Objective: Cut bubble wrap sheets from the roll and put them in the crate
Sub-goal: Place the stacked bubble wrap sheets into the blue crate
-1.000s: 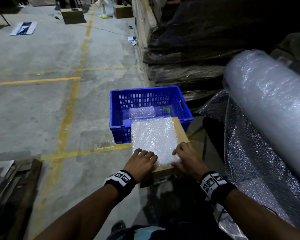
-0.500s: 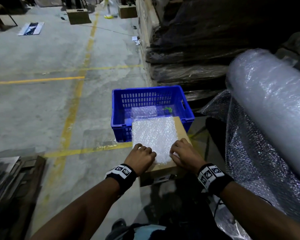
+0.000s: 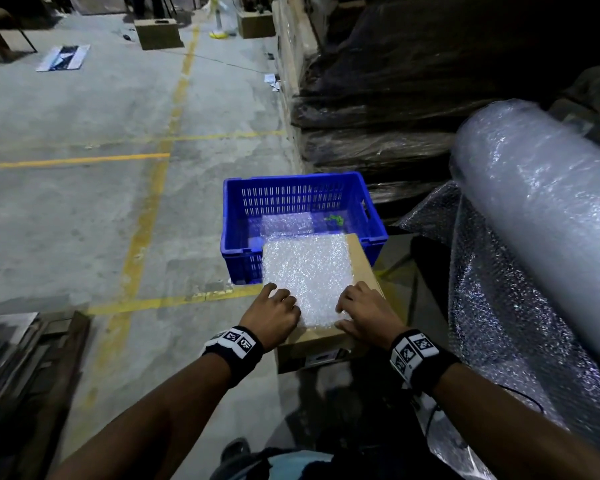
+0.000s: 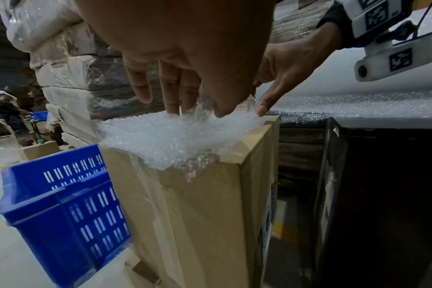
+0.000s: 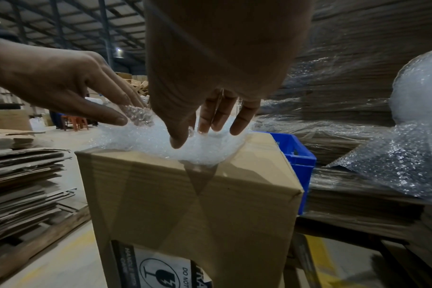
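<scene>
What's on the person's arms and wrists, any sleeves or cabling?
Bare forearms, no sleeves or gloves. Each wrist has a black band with white blocks printed with black square fiducial markers: left wristband, right wristband. A white marker-tagged wrist camera hangs under the right wrist, with a thin black cable.

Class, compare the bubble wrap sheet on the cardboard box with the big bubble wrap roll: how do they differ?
The sheet lies flat; the roll is wound into a thick cylinder. The sheet is small, covering most of the cardboard box top; the roll is far larger. Both hands, left hand and right hand, touch the sheet, not the roll. Both are clear bubble wrap.
</scene>
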Demonstrator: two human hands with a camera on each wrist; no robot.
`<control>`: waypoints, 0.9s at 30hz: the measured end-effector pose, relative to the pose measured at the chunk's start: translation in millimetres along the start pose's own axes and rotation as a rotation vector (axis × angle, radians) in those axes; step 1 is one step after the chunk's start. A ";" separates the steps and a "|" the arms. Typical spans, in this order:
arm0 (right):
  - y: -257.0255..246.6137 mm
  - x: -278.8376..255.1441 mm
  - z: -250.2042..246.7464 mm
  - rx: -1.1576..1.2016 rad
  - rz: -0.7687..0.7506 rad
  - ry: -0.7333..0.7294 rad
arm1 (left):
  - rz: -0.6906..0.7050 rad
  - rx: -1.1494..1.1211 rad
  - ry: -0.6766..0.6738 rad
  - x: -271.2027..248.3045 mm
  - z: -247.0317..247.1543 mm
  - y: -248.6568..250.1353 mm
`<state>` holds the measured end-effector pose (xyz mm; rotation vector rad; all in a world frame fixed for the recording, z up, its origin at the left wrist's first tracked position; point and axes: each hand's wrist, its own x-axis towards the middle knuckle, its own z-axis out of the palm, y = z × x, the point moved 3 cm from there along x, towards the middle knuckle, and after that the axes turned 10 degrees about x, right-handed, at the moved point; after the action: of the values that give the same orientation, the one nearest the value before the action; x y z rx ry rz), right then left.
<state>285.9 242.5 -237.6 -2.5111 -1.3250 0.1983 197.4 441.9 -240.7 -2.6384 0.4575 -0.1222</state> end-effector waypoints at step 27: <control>4.4 12.2 -27.3 0.197 0.142 -0.003 | -0.039 -0.157 -0.165 32.9 -25.8 9.8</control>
<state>303.2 244.9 -213.0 -2.4377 -1.0715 0.3462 221.3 411.6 -221.8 -2.7828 0.3737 0.1242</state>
